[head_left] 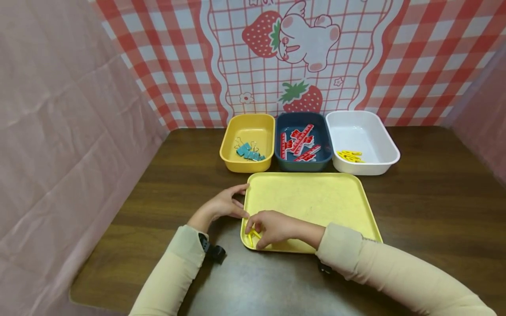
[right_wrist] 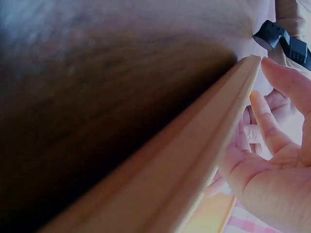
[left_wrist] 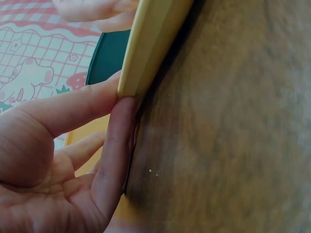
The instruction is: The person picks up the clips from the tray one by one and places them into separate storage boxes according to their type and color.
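A yellow tray lies on the table. My left hand is at its left side; the left wrist view shows the thumb and a finger pinching the tray's rim. Over the tray's near left corner, my right hand reaches down with thumb and fingers spread apart around some small yellow plastic clips. Those clips lie on the tray, partly covered by the fingers. In the right wrist view, the tray's wall hides the clips, and the right hand shows its thumb apart from the fingers.
Behind the tray stand three bins side by side. The yellow bin holds teal binder clips. Red-and-white pieces lie in the dark blue bin. More yellow clips are in the white bin. A patterned cloth hangs behind.
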A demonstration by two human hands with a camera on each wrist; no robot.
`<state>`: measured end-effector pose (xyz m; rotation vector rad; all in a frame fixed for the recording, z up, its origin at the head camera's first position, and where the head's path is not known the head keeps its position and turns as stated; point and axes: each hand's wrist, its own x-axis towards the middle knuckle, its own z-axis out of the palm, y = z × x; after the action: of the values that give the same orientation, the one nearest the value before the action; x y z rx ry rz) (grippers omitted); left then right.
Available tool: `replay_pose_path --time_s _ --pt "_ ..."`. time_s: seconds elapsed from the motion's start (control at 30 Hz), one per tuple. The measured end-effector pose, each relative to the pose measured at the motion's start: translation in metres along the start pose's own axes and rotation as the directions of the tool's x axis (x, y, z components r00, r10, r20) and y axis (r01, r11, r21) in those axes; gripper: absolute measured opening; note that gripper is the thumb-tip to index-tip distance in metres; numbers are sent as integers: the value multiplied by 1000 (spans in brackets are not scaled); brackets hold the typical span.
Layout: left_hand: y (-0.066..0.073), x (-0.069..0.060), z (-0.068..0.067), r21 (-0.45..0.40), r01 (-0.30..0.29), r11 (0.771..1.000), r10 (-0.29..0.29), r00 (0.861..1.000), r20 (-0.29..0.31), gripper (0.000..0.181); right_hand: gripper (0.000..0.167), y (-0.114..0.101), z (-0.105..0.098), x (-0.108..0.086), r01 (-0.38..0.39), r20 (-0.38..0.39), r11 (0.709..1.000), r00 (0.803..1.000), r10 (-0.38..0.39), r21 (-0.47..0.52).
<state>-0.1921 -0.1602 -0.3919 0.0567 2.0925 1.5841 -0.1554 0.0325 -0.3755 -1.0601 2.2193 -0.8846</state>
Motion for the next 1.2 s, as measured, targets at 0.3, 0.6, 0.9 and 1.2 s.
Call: replay_pose_path --time_s 0.3,0.6,0.9,1.2 --pt "0 0 -1 39 24 999 -23 1000 -21 86 42 -8 6 4 40 -27 990 999 -44 -135" --pt "0 0 -1 13 15 1000 -15 1000 -7 86 27 -5 5 -3 -45 -29 998 999 46 35" --pt "0 -2 1 2 7 1000 -7 1000 5 87 26 16 -12 -20 -226 29 812 968 250 537" --pt "2 -2 1 -16 25 1000 -25 1000 -11 89 38 46 -53 -60 -130 -116 642 938 326 756"
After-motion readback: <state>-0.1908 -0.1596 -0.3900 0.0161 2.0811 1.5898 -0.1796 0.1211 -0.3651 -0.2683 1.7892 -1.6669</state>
